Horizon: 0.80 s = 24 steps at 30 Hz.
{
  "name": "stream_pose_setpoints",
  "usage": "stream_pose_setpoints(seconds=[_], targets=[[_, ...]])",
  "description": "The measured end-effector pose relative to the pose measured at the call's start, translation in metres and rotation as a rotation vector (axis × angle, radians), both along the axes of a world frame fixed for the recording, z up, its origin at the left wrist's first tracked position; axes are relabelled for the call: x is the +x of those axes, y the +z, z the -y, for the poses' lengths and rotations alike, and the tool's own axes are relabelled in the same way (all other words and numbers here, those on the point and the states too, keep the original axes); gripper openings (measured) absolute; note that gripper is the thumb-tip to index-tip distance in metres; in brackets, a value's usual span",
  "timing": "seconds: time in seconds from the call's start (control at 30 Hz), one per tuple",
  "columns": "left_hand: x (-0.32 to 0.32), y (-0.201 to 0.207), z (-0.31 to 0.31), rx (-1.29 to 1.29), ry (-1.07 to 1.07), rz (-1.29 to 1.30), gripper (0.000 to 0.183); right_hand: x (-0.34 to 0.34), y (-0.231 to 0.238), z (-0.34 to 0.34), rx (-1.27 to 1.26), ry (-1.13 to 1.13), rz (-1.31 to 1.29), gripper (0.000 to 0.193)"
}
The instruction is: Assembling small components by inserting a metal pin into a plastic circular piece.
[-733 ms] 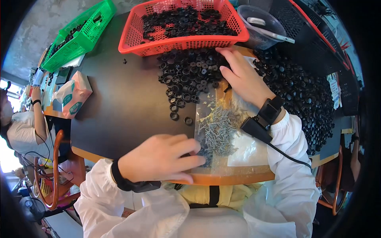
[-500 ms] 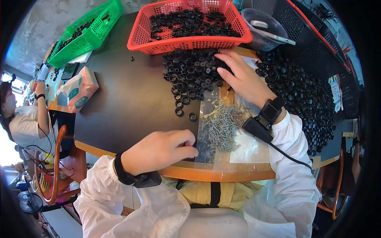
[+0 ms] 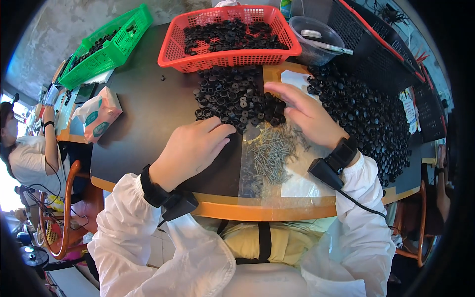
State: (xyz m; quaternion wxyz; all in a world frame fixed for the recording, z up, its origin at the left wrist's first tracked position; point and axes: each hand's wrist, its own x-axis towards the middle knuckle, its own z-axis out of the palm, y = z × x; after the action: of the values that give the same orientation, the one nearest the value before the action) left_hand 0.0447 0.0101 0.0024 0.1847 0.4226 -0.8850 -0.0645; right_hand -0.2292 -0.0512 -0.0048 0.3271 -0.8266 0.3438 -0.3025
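A pile of small round black plastic caps (image 3: 225, 96) lies on the dark table in front of a red basket (image 3: 230, 60). My left hand (image 3: 193, 148) is at the pile's near left edge, its bent fingertips against the closest caps and the thumb apart from them; nothing shows in its grasp. At the pile's right side is my right hand (image 3: 309, 116), fingers extended and thumb spread, holding nothing visible. A heap of grey screws (image 3: 272, 154) rests between my hands on a clear plastic sheet. Caps under my left fingers are hidden.
More black parts fill the red basket. A large heap of glossy black caps (image 3: 366, 123) lies right, beside black crates (image 3: 381, 54). A clear tub (image 3: 314, 52) holds a phone. Tissue pack (image 3: 101, 115) and green basket (image 3: 109, 52) are left, near another person (image 3: 37, 153).
My left hand has moved forward from the table's front edge to the pile. The stray caps at its near end are now gathered into it. My right hand has come slightly nearer.
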Motion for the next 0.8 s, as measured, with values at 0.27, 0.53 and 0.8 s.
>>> stream_pose_setpoints(seconds=[0.27, 0.53, 0.8], targets=[[-0.034, 0.028, 0.032, -0.169, -0.14, -0.011, 0.02, -0.019, 0.01, -0.021, -0.292, -0.345, -0.172, 0.029], [-0.054, 0.001, 0.046, -0.084, -0.196, -0.147, 0.026, -0.004, -0.005, -0.023, -0.256, -0.321, -0.18, 0.03], [-0.048, -0.009, 0.051, -0.085, -0.273, -0.216, 0.019, -0.006, 0.0, -0.028, -0.214, -0.289, -0.005, 0.029]])
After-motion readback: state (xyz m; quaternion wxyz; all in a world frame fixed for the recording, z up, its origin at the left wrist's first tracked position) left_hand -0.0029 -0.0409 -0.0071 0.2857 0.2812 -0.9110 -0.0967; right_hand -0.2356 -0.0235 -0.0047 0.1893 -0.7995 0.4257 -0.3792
